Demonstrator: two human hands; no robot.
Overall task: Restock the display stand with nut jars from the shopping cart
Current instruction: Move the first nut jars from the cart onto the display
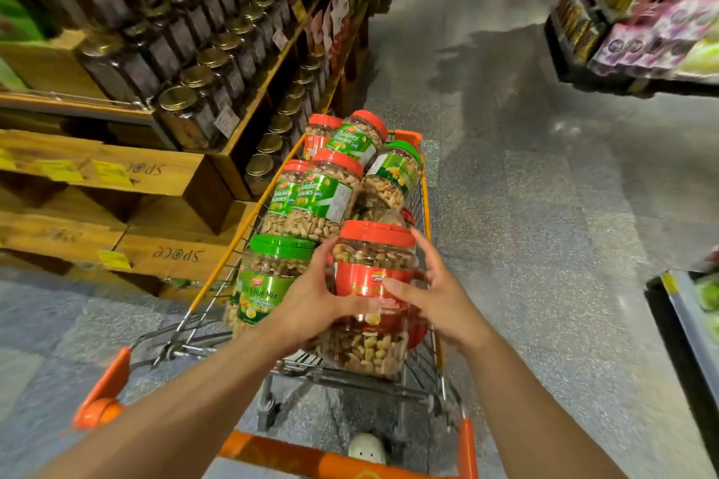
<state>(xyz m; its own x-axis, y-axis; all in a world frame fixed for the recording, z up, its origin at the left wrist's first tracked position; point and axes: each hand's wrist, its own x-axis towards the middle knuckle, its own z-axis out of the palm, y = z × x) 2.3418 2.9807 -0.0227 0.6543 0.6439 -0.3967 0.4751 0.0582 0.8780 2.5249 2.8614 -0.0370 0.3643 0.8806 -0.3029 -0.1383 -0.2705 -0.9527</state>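
Hands on red-lidded nut jar (371,296) at near end of shopping cart (426,206): my left hand (315,303) grips its side, my right hand (435,297) touches it, fingers spread.

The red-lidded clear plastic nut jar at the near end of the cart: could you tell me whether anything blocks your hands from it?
Nothing visible does. The left hand and right hand already touch the red-lidded clear plastic nut jar from either side; the green-lidded nut mix jar stands beside it.
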